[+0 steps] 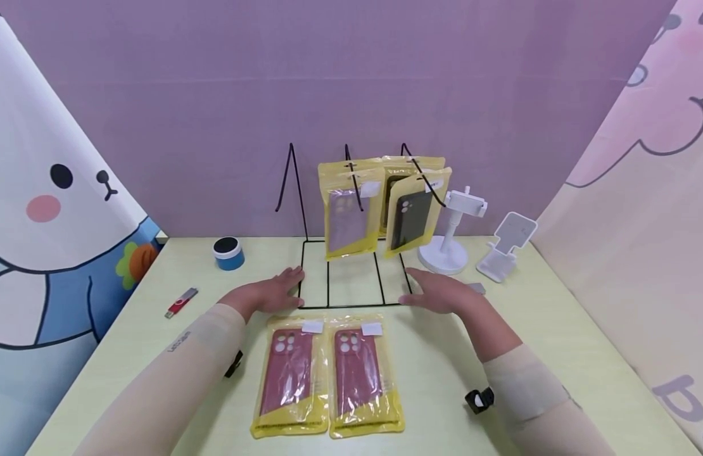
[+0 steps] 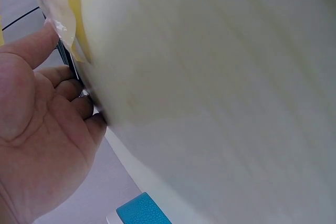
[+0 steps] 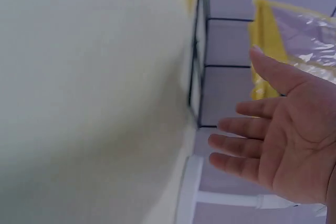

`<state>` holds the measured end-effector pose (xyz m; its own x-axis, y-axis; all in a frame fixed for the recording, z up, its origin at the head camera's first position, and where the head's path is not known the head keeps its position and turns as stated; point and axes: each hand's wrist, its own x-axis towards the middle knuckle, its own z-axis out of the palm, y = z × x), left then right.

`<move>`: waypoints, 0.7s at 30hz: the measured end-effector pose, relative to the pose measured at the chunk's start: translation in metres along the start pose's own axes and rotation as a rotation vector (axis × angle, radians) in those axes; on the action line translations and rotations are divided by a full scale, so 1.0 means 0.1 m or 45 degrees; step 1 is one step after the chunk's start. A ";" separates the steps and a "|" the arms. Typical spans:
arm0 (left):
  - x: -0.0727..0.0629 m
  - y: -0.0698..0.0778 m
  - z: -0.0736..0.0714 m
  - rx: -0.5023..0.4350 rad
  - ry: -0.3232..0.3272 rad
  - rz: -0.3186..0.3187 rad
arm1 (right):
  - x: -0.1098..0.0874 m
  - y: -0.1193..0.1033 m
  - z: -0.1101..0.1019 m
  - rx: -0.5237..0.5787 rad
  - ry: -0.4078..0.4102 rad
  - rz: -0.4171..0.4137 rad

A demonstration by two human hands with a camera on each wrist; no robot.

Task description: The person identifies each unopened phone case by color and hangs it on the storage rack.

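Note:
A black wire display rack (image 1: pixel 354 306) stands on the table. Three yellow-edged pouches hang from its hooks: a purple phone case (image 1: pixel 348 218) in the middle, a black phone case (image 1: pixel 411 218) on the right, and another dark one partly hidden behind it. My left hand (image 1: pixel 277 292) is at the left side of the rack's base, its fingertips touching the wire. On the opposite side my right hand (image 1: pixel 437 291) is held beside the base, fingers extended and holding nothing. Two pouches with dark pink phone cases (image 1: pixel 287 373) (image 1: pixel 358 370) lie flat in front of the rack.
Left of the rack are a blue round container (image 1: pixel 228 254) with a black top and a red USB stick (image 1: pixel 181 303). On the right stand a white round-based phone stand (image 1: pixel 444 253) and a white folding stand (image 1: pixel 502 253). A purple backdrop (image 1: pixel 215 114) rises behind the table.

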<state>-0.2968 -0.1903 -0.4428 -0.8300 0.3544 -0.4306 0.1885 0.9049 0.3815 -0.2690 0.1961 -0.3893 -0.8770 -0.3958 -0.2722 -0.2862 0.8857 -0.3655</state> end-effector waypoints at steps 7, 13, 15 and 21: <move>0.00 -0.01 0.00 -0.002 0.008 0.023 | 0.14 0.11 0.09 -0.068 -0.137 0.056; -0.01 0.00 -0.01 -0.013 0.006 0.032 | 0.23 0.10 0.11 -0.132 -0.185 0.085; -0.02 0.00 -0.01 -0.019 0.002 0.039 | 0.26 0.11 0.12 -0.158 -0.185 0.091; -0.03 0.01 -0.02 -0.010 0.008 0.030 | 0.30 0.14 0.16 -0.282 -0.131 0.060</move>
<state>-0.2947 -0.1911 -0.4395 -0.8285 0.3744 -0.4164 0.2041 0.8943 0.3982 -0.2934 0.1924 -0.4169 -0.8509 -0.3653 -0.3774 -0.3334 0.9309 -0.1494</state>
